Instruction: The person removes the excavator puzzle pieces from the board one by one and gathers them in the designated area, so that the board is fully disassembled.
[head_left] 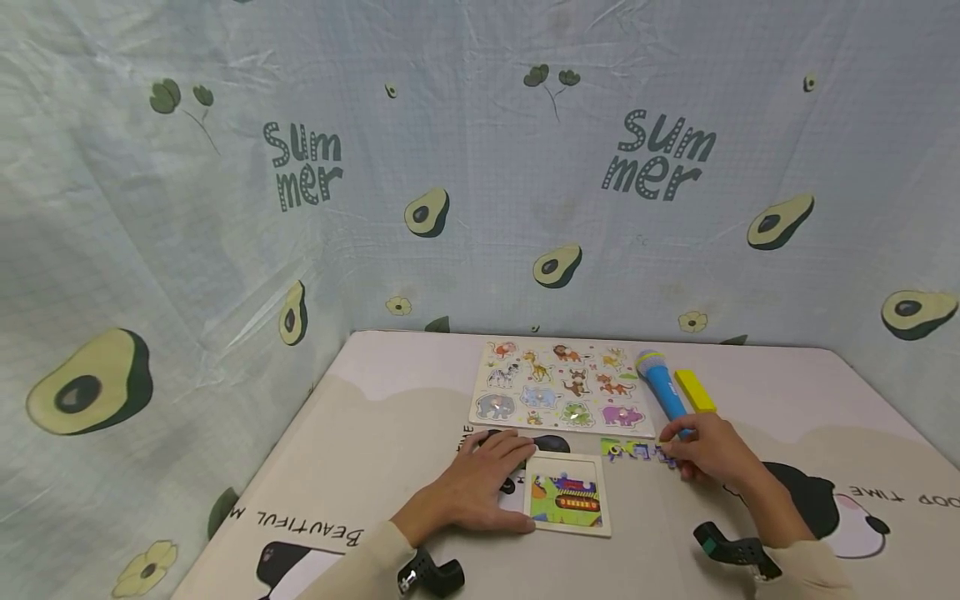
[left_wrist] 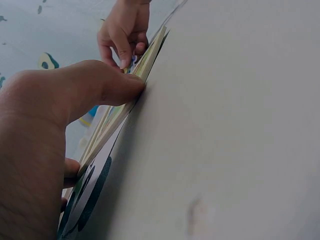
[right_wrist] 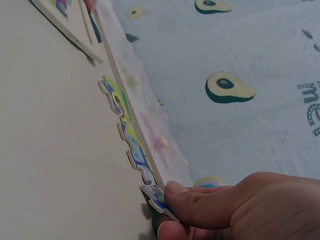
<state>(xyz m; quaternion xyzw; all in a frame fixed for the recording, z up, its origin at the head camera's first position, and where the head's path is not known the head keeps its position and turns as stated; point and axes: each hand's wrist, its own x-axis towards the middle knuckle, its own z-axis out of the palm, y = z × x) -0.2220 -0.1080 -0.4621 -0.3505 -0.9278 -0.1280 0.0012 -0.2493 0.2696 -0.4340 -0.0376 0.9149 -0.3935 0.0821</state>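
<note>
A small wooden jigsaw puzzle tray (head_left: 566,529) lies on the table, its lower part filled with a colourful vehicle picture and its upper part bare. My left hand (head_left: 483,487) rests along its left side, thumb (left_wrist: 127,89) on the near edge and fingers spread toward the far corner. To the tray's right, several loose puzzle pieces (right_wrist: 131,142) lie in a row by the animal board. At the row's right end my right hand (head_left: 708,450) pinches a puzzle piece (right_wrist: 159,200) between thumb and fingers. Part of that piece is hidden by the fingertips.
Behind the tray lies a white animal peg board (head_left: 555,387). Right of it are a blue toy microphone (head_left: 663,387) and a yellow block (head_left: 695,390). A patterned cloth (head_left: 480,167) hangs behind and to the sides of the table.
</note>
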